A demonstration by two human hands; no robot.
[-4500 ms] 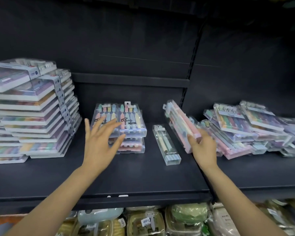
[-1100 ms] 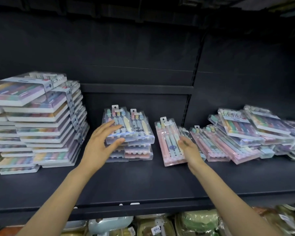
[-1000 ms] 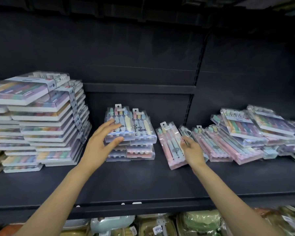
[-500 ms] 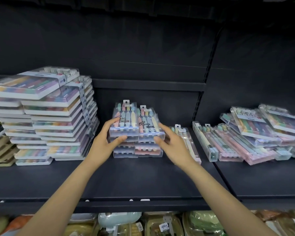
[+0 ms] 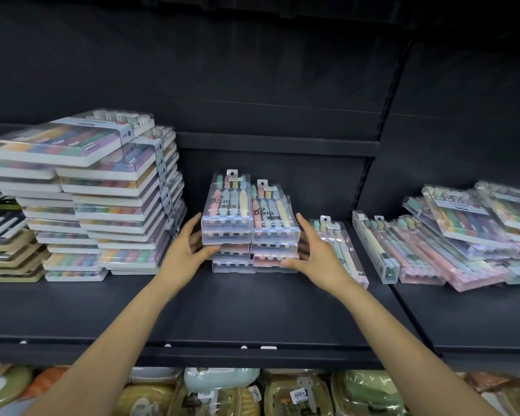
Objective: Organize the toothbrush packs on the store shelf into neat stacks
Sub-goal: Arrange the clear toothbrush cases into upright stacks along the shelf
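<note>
Two short stacks of clear toothbrush packs (image 5: 246, 217) stand side by side in the middle of the dark shelf (image 5: 252, 310). My left hand (image 5: 186, 250) presses straight fingers against the left stack's side, with the thumb on its front edge. My right hand (image 5: 315, 250) mirrors it on the right stack's side, thumb at the front lower packs. The left stack's top pack sits a little higher and further back than the right one. A single pack (image 5: 339, 250) lies flat just right of my right hand, partly hidden by it.
Tall stacks of wide toothbrush boxes (image 5: 117, 190) rise at the left, close to my left hand. A loose, overlapping pile of packs (image 5: 463, 235) covers the right shelf section beyond the slotted upright (image 5: 385, 115). Packaged goods (image 5: 222, 391) fill the shelf below.
My right hand has let go of the pink pack and moved left onto the right side of the middle stacks. My left hand slid from the stack's top to its left side.
</note>
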